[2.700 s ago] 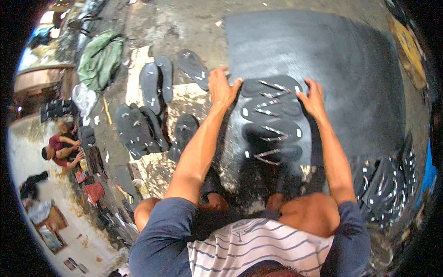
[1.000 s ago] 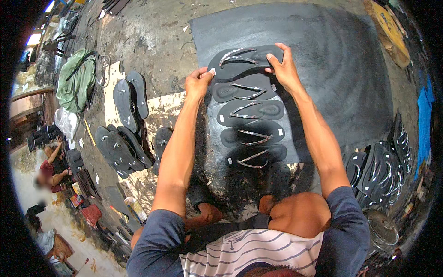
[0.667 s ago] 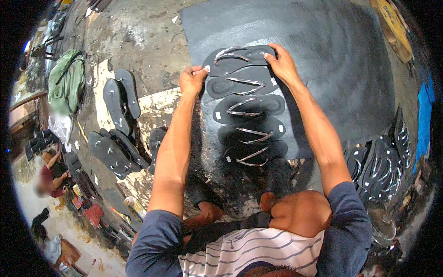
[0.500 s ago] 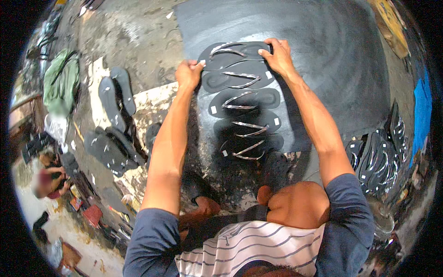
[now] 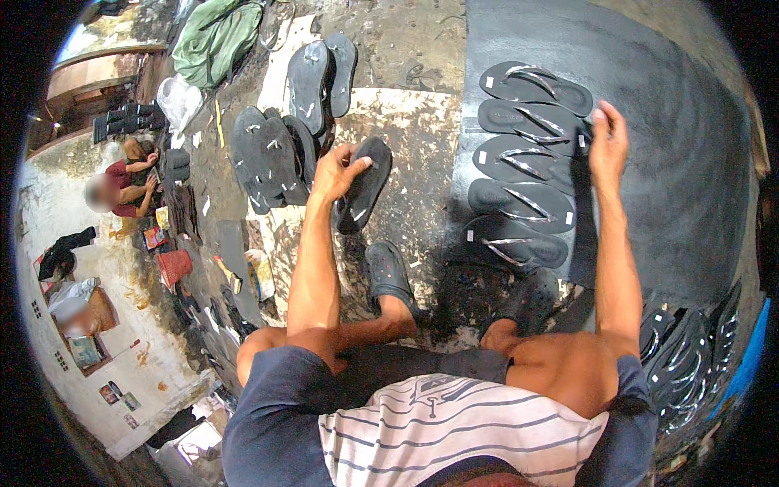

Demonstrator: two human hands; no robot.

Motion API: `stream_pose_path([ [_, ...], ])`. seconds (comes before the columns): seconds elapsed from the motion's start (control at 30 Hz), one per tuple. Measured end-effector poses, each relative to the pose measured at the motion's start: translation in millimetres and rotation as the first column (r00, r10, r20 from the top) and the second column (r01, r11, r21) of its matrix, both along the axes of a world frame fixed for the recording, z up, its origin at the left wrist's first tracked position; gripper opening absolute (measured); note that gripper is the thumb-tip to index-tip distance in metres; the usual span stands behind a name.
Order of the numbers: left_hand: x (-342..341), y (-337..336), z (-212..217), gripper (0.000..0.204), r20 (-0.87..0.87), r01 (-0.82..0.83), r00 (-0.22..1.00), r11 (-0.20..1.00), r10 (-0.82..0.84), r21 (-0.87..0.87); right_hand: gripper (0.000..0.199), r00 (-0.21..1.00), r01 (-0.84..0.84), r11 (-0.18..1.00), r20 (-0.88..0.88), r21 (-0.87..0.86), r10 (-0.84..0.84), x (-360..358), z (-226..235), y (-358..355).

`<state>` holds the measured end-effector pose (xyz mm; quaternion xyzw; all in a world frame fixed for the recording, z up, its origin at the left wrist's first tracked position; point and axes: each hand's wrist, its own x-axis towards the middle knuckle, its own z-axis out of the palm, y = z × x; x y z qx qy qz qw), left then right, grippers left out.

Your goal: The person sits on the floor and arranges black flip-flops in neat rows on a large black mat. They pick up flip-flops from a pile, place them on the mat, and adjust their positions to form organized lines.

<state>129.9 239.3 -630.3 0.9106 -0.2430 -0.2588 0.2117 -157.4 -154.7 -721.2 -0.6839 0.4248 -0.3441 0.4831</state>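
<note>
In my left hand [image 5: 337, 172] is a dark flip-flop [image 5: 369, 195] with small white marks and no strap on the side facing up; thumb and fingers close on its upper part. My right hand [image 5: 608, 146] is open, thumb and fingers apart, just beyond the right ends of a row of black flip-flops. Several lie crosswise in that row, toes pointing alternate ways, with shiny patterned straps and small white labels; the farthest flip-flop [image 5: 568, 94] and the nearest flip-flop [image 5: 527, 252] bound it. Beneath them is a large dark sheet [image 5: 673, 162].
More dark flip-flops [image 5: 264, 154] lie strap side down at the left, a pair [image 5: 308, 85] beyond them. Finished-looking strapped flip-flops [image 5: 677, 349] are heaped at lower right. A green cloth [image 5: 215, 45] lies far left. Another person [image 5: 130, 183] sits at the left. My clogs [image 5: 389, 272] are near the row.
Both hands have left the far flip-flop in the row. My left hand has moved left and now holds a separate flip-flop; my right hand has opened. The view has swung left.
</note>
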Motion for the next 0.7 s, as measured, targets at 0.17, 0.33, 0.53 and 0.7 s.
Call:
stream_pose_path([
  [0.17,-33,-76,38,0.05,-0.047,0.129,0.989,0.976,-0.14,-0.177,0.043,0.867,-0.497,0.858,0.118,0.131,0.484,41,69,78],
  [0.33,-76,-129,20,0.051,-0.406,0.056,0.885,0.919,-0.226,-0.39,0.043,0.733,-0.676,0.671,0.371,0.304,0.57,60,48,115],
  [0.53,-100,-80,-86,0.043,-0.439,-0.188,0.898,0.918,0.017,-0.35,0.039,0.867,-0.498,0.496,0.394,0.712,0.304,28,12,100],
  [0.7,-113,-89,-91,0.044,-0.251,0.045,0.963,0.98,-0.093,-0.192,0.046,0.861,-0.497,0.804,0.064,0.327,0.505,25,8,123],
])
